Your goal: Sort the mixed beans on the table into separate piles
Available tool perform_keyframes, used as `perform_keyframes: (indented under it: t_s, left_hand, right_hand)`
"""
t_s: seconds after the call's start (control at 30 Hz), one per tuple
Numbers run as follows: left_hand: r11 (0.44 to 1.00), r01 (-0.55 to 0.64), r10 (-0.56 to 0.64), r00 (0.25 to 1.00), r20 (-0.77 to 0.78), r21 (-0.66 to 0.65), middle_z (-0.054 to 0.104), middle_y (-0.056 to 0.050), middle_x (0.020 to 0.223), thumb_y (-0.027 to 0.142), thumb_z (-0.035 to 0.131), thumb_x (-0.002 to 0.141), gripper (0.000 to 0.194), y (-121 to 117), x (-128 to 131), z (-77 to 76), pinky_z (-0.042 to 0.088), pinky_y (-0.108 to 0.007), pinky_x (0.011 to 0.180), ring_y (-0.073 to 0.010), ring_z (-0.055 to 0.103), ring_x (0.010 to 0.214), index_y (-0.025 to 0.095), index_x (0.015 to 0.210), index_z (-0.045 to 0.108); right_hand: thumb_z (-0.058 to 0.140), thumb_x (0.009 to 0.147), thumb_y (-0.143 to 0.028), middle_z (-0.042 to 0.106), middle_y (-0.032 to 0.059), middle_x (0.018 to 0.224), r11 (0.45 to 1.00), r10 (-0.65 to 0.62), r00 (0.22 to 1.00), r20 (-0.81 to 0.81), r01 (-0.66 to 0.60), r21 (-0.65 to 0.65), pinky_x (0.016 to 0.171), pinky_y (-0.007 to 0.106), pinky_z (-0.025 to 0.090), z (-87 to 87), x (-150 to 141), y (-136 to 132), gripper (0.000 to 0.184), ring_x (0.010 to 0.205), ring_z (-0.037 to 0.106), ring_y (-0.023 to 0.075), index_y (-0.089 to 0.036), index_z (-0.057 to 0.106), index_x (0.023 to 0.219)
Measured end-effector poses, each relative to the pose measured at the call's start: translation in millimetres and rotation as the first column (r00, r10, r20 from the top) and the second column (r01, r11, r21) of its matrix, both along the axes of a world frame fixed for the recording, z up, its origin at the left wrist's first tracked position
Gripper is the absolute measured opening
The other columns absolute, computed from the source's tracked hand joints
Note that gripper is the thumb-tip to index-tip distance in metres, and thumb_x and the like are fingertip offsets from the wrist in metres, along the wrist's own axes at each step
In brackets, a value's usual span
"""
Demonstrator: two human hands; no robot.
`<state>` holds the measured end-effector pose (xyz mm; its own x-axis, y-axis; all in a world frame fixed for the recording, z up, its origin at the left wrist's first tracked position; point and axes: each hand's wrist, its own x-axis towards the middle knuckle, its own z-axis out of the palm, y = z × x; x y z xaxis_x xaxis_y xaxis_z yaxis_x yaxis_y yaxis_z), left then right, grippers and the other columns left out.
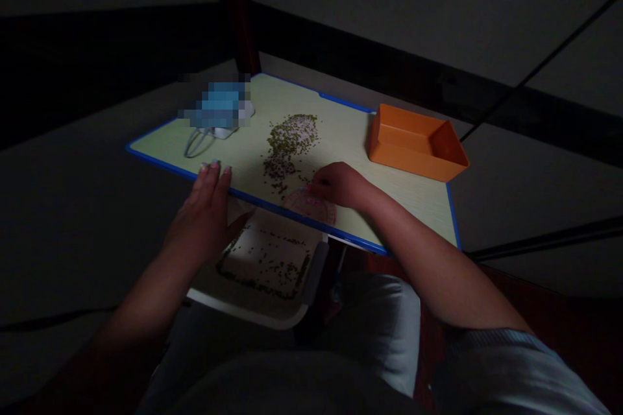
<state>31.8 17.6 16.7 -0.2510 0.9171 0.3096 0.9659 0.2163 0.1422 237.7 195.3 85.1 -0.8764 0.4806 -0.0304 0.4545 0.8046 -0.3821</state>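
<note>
My right hand (pixel 343 186) is closed, gripping the upper edge of a clear pinkish protractor (pixel 315 209) near the front of the pale board (pixel 409 200). Just beyond the protractor lies a small scatter of dark grains (pixel 279 168). Farther back sits a larger heap of green and pale grains (pixel 294 133); their exact kind is too small to tell. My left hand (pixel 200 219) lies with fingers stretched over the board's blue front edge, holding nothing. Under that edge, a white tray (pixel 275 322) has more dark grains lying inside.
An open orange box (pixel 411 165) stands at the board's right side. At the back left lies a blurred-out blue and white item (pixel 219 107) with a grey loop (pixel 193 144). My legs (pixel 384 318) are below the board, right of the tray.
</note>
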Motion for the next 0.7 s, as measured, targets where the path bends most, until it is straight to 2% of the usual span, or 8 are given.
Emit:
perform_keyframes:
  t_s: [0.17,0.27,0.37,0.43,0.7]
  left_hand:
    - [1.0,-0.003,0.003,1.0,-0.001,-0.002,0.011,-0.021,0.156,0.051,0.048,0.082,0.084,1,0,-0.2,0.023,-0.051,0.114,-0.0327,0.007,0.145,0.011,0.146,0.011]
    - [1.0,-0.005,0.005,1.0,0.004,-0.009,0.011,-0.021,0.156,0.051,0.047,0.083,0.083,1,2,0.7,0.023,-0.051,0.114,-0.0329,0.007,0.145,0.01,0.146,0.011]
    - [1.0,-0.018,0.018,1.0,0.004,-0.017,0.011,-0.021,0.156,0.05,0.047,0.083,0.083,1,3,1.8,0.024,-0.051,0.114,-0.0332,0.008,0.145,0.01,0.146,0.011]
    - [1.0,-0.017,0.017,1.0,-0.001,-0.014,0.012,-0.021,0.156,0.049,0.048,0.082,0.083,1,3,1.8,0.024,-0.051,0.114,-0.0331,0.008,0.145,0.01,0.146,0.012]
    - [1.0,0.003,-0.003,1.0,-0.01,-0.004,0.011,-0.022,0.156,0.048,0.049,0.082,0.083,-1,1,-0.1,0.024,-0.051,0.114,-0.0328,0.007,0.145,0.009,0.146,0.012]
  right_hand:
    - [0.053,0.084,-0.031,0.033,-0.006,0.051,0.996,-0.034,0.995,-0.092,0.026,-0.086,0.056,0.028,0.02,9.2,8,4,0.033,0.054,0.026,0.0074,-0.016,0.049,0.055]
    - [0.053,0.083,-0.031,0.035,-0.0063,0.051,0.977,0.017,0.994,-0.106,-0.038,-0.208,0.056,0.027,0.022,12.9,13,7,0.031,0.054,0.029,0.007,-0.016,0.049,0.056]
    - [0.054,0.081,-0.033,0.042,-0.0053,0.052,0.956,0.086,0.996,-0.035,-0.092,-0.279,0.056,0.026,0.024,12.5,15,9,0.028,0.054,0.033,0.0071,-0.015,0.055,0.06]
    - [0.054,0.081,-0.033,0.045,-0.0045,0.053,0.962,0.098,0.995,-0.006,-0.096,-0.256,0.056,0.026,0.024,10.7,15,10,0.028,0.054,0.033,0.0072,-0.014,0.057,0.061]
    - [0.054,0.081,-0.028,0.047,-0.0027,0.053,0.989,0.004,0.999,-0.034,-0.009,-0.15,0.054,0.028,0.022,4.8,11,13,0.025,0.052,0.033,0.0073,-0.014,0.058,0.061]
